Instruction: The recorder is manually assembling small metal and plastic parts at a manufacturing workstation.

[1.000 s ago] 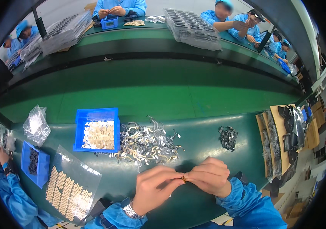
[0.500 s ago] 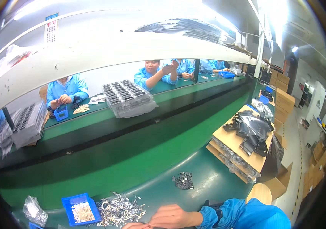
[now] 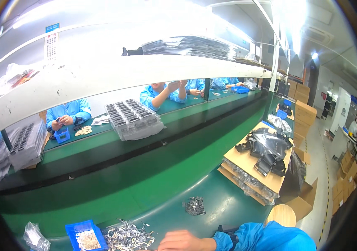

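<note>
View swung up since earlier; right hand [image 3: 182, 241] now at bottom edge, left hand gone from sight.

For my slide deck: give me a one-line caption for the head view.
A right hand in a blue sleeve rests on the green workbench beside a heap of silvery metal scraps and a blue plastic bin.

- Right hand [image 3: 182, 242] rests at the lower edge on the green bench [image 3: 228, 205], just right of a silvery scrap pile [image 3: 129, 237].
- Blue bin [image 3: 84, 237] sits left of that pile.
- Dark small-parts heap [image 3: 194, 206] lies above-right of it.
</note>
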{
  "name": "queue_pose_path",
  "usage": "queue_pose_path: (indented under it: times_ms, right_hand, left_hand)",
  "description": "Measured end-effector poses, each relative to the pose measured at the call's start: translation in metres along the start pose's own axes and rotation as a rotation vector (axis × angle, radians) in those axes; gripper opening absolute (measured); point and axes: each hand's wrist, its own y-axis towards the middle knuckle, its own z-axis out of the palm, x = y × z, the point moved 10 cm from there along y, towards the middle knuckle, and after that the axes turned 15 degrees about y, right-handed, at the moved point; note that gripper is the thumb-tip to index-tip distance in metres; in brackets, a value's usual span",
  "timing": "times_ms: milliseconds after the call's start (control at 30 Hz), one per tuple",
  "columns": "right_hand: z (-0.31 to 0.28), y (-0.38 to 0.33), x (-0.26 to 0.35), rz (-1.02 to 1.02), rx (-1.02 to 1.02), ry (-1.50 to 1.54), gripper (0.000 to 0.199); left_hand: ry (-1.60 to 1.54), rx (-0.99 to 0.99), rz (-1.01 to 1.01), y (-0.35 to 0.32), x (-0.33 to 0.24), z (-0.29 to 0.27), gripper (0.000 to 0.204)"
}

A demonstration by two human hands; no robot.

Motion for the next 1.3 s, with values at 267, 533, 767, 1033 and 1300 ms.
queue_pose_path:
  times_ms: [267,533,767,1033,1300]
  right_hand:
    - [0.003,-0.002,-0.01,0.08,0.033,-0.004,0.009]
    - [0.003,-0.001,-0.019,0.164,0.032,0.117,0.01]
    - [0.012,-0.013,-0.029,0.17,0.008,0.115,0.006]
    - [0.005,-0.001,-0.03,0.157,0.067,0.064,0.015]
    - [0.01,-0.005,-0.04,0.199,0.114,0.081,0.021]
  left_hand:
    - [0.05,-0.003,-0.006,0.003,-0.001,0.0,0.012]
    - [0.039,-0.005,-0.013,0.002,0.004,0.004,0.013]
    - [0.043,-0.011,0.001,-0.003,0.003,0.0,0.013]
    - [0.051,-0.012,0.057,0.007,0.022,0.012,0.017]
    - [0.014,0.068,0.045,0.01,0.028,0.021,0.021]
